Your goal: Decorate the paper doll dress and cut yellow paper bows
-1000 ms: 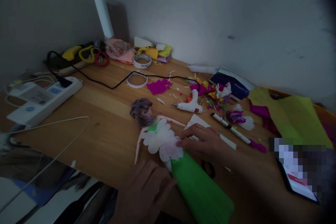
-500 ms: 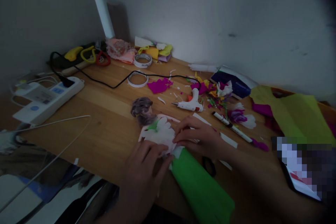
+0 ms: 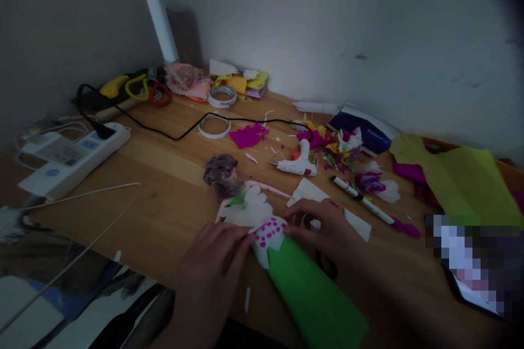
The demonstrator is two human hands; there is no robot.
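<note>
A doll with grey-brown hair lies on the table, its head toward the far left. It wears a white scalloped paper top and a long green paper skirt. Across its waist is a white paper piece with magenta dots. The fingertips of my left hand pinch the left end of this dotted piece. At its right end, my right hand has thumb and finger closed on the edge. The doll's underside is hidden.
A white glue gun lies beyond the doll, its black cord running left to a power strip. Right of it are a marker, paper scraps and a phone. Tape rolls and scissors sit farther back.
My hands have moved apart, the left one slightly left and the right one slightly right. The magenta-dotted piece at the waist now shows between them, and a white paper beside my right hand is uncovered.
</note>
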